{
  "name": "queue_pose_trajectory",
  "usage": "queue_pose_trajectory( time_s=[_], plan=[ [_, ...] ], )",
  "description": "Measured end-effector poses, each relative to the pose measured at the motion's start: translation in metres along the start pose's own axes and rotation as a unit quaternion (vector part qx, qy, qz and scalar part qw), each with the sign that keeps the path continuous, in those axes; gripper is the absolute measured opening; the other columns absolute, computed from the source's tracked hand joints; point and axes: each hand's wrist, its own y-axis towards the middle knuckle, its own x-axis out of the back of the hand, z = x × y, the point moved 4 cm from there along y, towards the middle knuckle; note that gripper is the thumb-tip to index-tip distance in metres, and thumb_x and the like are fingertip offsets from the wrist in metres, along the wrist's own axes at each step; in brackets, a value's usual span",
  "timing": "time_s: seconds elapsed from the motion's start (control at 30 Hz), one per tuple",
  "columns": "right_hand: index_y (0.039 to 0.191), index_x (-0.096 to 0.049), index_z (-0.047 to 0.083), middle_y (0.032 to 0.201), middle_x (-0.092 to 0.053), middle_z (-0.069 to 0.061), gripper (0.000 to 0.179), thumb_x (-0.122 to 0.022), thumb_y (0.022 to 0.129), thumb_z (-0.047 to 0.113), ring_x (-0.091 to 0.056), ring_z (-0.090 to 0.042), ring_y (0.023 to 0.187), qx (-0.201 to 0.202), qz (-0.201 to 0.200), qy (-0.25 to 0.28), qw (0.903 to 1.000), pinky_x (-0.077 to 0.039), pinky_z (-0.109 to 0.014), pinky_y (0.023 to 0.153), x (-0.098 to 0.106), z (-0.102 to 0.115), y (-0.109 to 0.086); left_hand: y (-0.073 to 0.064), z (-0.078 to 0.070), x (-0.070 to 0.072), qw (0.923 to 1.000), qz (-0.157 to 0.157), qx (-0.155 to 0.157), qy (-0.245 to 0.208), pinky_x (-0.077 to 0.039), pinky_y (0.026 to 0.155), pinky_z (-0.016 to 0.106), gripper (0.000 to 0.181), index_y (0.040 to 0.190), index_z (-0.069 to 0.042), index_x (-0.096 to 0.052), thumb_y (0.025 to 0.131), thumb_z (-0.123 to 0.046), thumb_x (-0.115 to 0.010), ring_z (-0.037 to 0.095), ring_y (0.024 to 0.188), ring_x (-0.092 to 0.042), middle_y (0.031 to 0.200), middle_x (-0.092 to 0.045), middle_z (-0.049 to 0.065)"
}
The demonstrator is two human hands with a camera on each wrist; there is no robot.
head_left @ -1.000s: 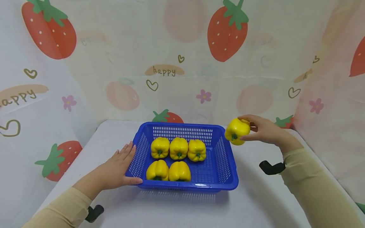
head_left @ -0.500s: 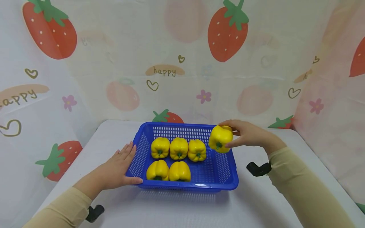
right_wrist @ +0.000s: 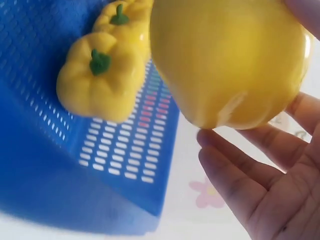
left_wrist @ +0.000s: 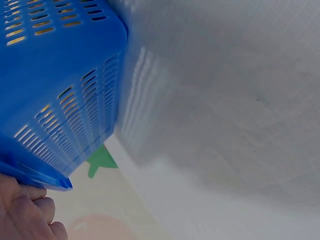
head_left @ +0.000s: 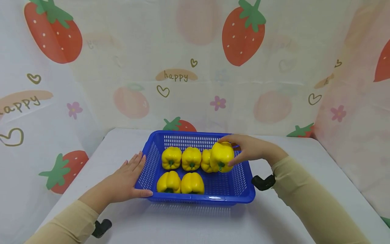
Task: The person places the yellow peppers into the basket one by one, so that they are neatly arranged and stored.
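In the head view my right hand (head_left: 251, 148) holds a yellow bell pepper (head_left: 222, 157) between thumb and fingers, over the right half of a blue plastic basket (head_left: 210, 198). That pepper partly hides another yellow pepper (head_left: 206, 161) lying in the basket. Two more sit left of it in the back row, and two lie in front, including a front pepper (head_left: 192, 183). My left hand (head_left: 122, 181) rests with straight fingers on the basket's left rim, thumb at the front corner. The right wrist view shows the held pepper (right_wrist: 230, 60) close up, the fingers (right_wrist: 240, 175) beneath it.
The basket stands on a white-covered table (head_left: 128, 223). Behind and at both sides hangs a cloth backdrop (head_left: 195, 51) printed with strawberries and hearts. Dark devices stick out at both wrists, such as the right wrist device (head_left: 263, 182).
My right hand has carried the yellow bell pepper leftward and slightly down, from beyond the basket's right rim to over its inside. The left hand stays on the rim.
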Motion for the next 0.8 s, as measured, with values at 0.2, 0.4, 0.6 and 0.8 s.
queue_pose_trajectory(
  time_s=[0.2,0.4,0.6,0.8],
  plan=[
    [0.138,-0.038,0.022,0.14,-0.038,-0.002,0.082,-0.079,0.069,0.037,-0.045,-0.027,0.119,-0.027,0.041,-0.011,0.9987,-0.039,-0.041,0.099,-0.011,0.005,0.008,0.001,0.001,-0.001,1.0,0.004,0.003,0.002,-0.012,0.107,0.056,0.118,0.146,0.0,-0.007,0.068,-0.08,-0.045,0.034,0.139,-0.005,0.152,-0.003,0.018],
    [0.136,-0.041,0.023,0.136,-0.04,-0.002,0.08,-0.081,0.068,0.03,-0.045,-0.025,0.117,-0.038,0.066,0.002,0.9971,-0.04,-0.042,0.099,-0.02,0.005,0.014,0.001,0.001,0.0,1.0,0.005,0.003,0.0,-0.012,0.107,0.056,0.118,0.145,0.0,-0.007,0.068,-0.08,-0.045,0.035,0.139,-0.006,0.152,-0.003,0.018],
    [0.139,-0.039,0.024,0.138,-0.039,-0.001,0.083,-0.082,0.067,0.03,-0.044,-0.024,0.117,-0.062,0.083,0.004,0.9946,-0.041,-0.043,0.098,-0.028,0.0,0.018,0.0,0.0,0.0,1.0,0.003,0.002,-0.004,-0.012,0.107,0.057,0.117,0.145,0.001,-0.008,0.068,-0.079,-0.046,0.036,0.139,-0.006,0.152,-0.003,0.019],
    [0.138,-0.039,0.029,0.139,-0.039,0.002,0.086,-0.083,0.064,0.033,-0.043,-0.021,0.12,-0.085,0.101,-0.006,0.9913,-0.039,-0.041,0.1,-0.035,-0.003,0.021,0.0,0.0,0.0,1.0,0.003,0.004,-0.003,-0.012,0.107,0.056,0.117,0.145,0.0,-0.007,0.068,-0.078,-0.047,0.035,0.139,-0.006,0.152,-0.003,0.018]
  ],
)
